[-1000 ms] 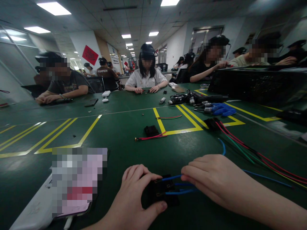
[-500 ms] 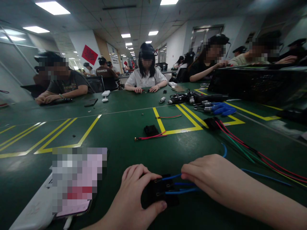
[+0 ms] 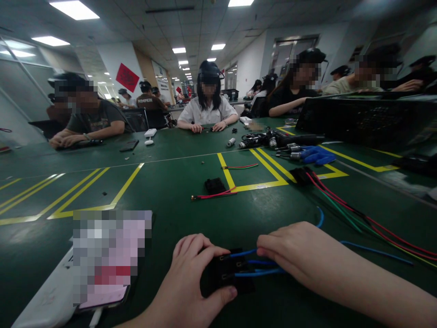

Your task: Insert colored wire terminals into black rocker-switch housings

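A small black connector block point(image 3: 229, 275) lies on the green table point(image 3: 170, 191) close to me. My left hand point(image 3: 191, 278) is wrapped round its left side, fingers over the top and thumb under the front. Several blue wires point(image 3: 254, 269) run out of the block to the right. My right hand point(image 3: 300, 257) is closed on these wires just beside the block, with the fingertips pinching the topmost one.
A phone point(image 3: 107, 259) lies at my left. Farther off are another black block point(image 3: 215, 185) with red wires point(image 3: 213, 196), a bundle of red, green and yellow wires point(image 3: 355, 216) at right, and blue-handled tools point(image 3: 316, 157). Several people sit round the table.
Nothing has moved apart from a slight shift of the view; both hands keep the same hold on the block and the blue wires.
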Action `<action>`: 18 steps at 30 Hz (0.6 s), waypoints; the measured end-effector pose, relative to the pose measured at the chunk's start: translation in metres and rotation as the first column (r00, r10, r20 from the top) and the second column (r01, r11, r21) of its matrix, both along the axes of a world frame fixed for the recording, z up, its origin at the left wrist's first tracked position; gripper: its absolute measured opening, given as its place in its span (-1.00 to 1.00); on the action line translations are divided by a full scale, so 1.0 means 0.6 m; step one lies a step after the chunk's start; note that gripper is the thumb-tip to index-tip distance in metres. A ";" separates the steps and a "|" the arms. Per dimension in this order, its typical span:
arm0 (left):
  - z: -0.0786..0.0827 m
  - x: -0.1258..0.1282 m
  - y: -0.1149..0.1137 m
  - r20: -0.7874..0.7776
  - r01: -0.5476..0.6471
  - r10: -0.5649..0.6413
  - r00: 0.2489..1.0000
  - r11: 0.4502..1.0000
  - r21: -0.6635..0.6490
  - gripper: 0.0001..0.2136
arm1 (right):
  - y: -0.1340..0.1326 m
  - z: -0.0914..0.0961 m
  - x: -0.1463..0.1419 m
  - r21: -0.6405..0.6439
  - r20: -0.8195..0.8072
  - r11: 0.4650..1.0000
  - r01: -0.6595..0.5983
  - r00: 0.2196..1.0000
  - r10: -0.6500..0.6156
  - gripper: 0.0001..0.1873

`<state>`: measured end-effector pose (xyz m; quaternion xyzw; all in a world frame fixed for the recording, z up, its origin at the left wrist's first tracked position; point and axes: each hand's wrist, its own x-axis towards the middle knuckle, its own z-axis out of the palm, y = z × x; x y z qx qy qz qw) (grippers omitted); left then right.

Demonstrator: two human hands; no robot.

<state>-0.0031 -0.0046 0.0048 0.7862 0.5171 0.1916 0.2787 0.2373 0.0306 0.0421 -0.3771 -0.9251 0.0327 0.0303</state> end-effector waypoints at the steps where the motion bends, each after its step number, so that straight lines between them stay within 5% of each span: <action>1: 0.000 0.000 0.000 -0.002 0.000 0.000 1.000 1.000 -0.002 -0.60 | 0.000 0.001 0.001 -0.002 -0.003 1.000 -0.002 1.000 0.002 -0.81; 9: -0.003 0.000 0.000 0.001 0.003 -0.003 1.000 1.000 0.015 -0.58 | -0.003 0.002 0.013 0.130 -0.139 0.985 -0.114 0.981 0.132 -0.80; 18: -0.002 0.000 0.002 -0.006 0.006 -0.006 1.000 1.000 0.018 -0.59 | -0.001 0.001 0.004 -0.021 -0.027 1.000 -0.004 1.000 0.004 -0.80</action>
